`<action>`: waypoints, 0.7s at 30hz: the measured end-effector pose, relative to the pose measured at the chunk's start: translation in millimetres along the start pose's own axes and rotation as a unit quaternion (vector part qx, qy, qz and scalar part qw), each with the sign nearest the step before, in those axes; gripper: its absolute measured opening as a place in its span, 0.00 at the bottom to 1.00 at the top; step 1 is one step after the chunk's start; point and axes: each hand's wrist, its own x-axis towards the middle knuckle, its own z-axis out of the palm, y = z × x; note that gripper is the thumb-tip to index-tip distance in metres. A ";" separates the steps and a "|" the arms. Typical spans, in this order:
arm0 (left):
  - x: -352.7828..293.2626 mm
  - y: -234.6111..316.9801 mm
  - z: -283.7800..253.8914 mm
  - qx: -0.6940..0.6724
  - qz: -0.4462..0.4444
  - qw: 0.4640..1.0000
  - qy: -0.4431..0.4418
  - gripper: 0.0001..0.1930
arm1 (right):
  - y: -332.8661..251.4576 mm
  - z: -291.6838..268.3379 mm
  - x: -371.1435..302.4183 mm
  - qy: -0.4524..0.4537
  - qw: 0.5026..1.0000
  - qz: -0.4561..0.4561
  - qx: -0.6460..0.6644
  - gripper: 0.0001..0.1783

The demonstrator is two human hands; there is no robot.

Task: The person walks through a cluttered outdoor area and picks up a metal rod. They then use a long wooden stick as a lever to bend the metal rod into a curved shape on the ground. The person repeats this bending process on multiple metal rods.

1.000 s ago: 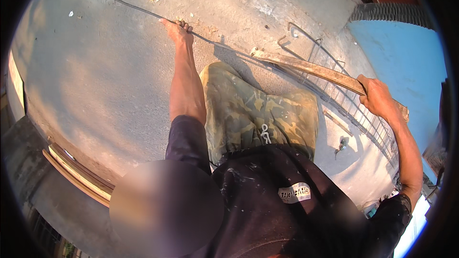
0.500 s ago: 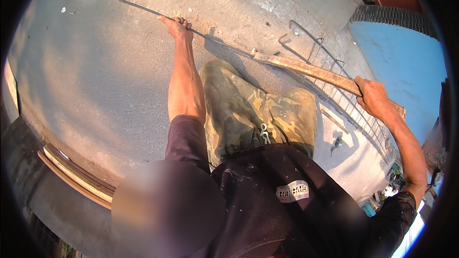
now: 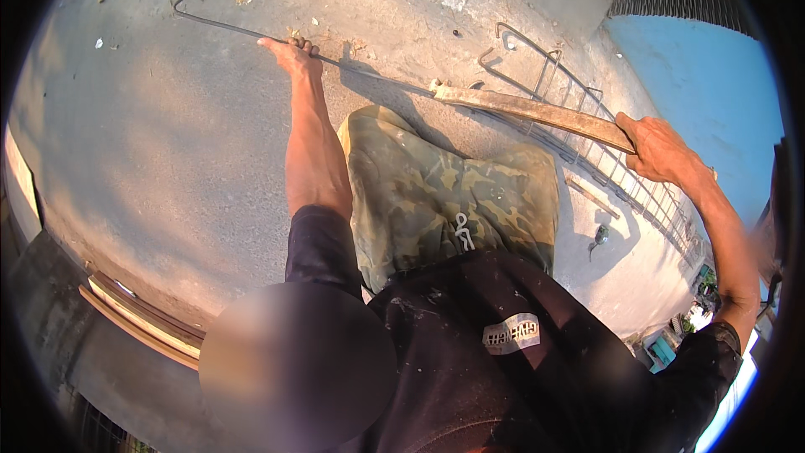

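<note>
My left hand (image 3: pixel 293 56) is closed around a thin steel rebar rod (image 3: pixel 369 72), whose far left end is bent into a hook. The rod slopes down to the right, and its other end runs to the tip of a long wooden bar (image 3: pixel 537 111). My right hand (image 3: pixel 658 149) grips that bar near its right end. Whether the rod is fixed to the bar or only touches it, I cannot tell. Beyond and below the bar lies a rebar cage (image 3: pixel 579 151) of long rods with cross ties, partly covered by the bar.
A blue sheet (image 3: pixel 696 84) with a dark ridged edge (image 3: pixel 679 7) stands at the right. Near the cage lie a short stick (image 3: pixel 594 199) and a small dark tool (image 3: pixel 599 236). Wooden strips (image 3: pixel 138 319) rest along the floor's lower left edge. Bits of litter dot the concrete floor (image 3: pixel 193 126).
The whole view has turned slightly. Both hands keep their grips on the rod and the wooden bar, with little visible movement against the floor.
</note>
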 end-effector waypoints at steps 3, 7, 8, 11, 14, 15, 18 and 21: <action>-0.1 -0.4 2.9 -0.001 -0.001 1.000 -0.008 0.34 | 7.5 1.5 4.4 0.010 1.000 -0.001 0.018 0.18; 8.8 3.3 1.2 0.013 -0.007 1.000 -0.010 0.33 | 18.7 12.4 16.0 0.020 1.000 -0.013 0.008 0.17; 10.9 2.8 4.3 0.019 -0.014 1.000 0.006 0.33 | 19.9 11.2 19.2 0.024 0.999 -0.022 0.001 0.17; -4.2 4.2 19.5 0.024 -0.004 0.995 0.092 0.33 | 17.7 -1.5 16.9 -0.011 1.000 -0.001 0.026 0.16; -5.7 4.7 14.2 -0.006 0.026 0.992 0.125 0.34 | 4.5 -19.4 8.5 0.000 0.999 -0.024 0.027 0.16; -3.5 6.1 6.3 -0.018 0.031 0.993 0.111 0.34 | 2.5 -17.9 8.6 -0.008 0.999 -0.026 0.028 0.16; 2.0 -0.1 4.4 -0.026 0.014 0.999 0.046 0.35 | 2.1 -8.0 5.8 -0.023 0.999 -0.011 0.028 0.17; 2.8 -0.1 2.7 -0.013 0.010 0.999 0.031 0.35 | 1.2 9.6 -2.0 -0.028 0.999 0.000 0.038 0.18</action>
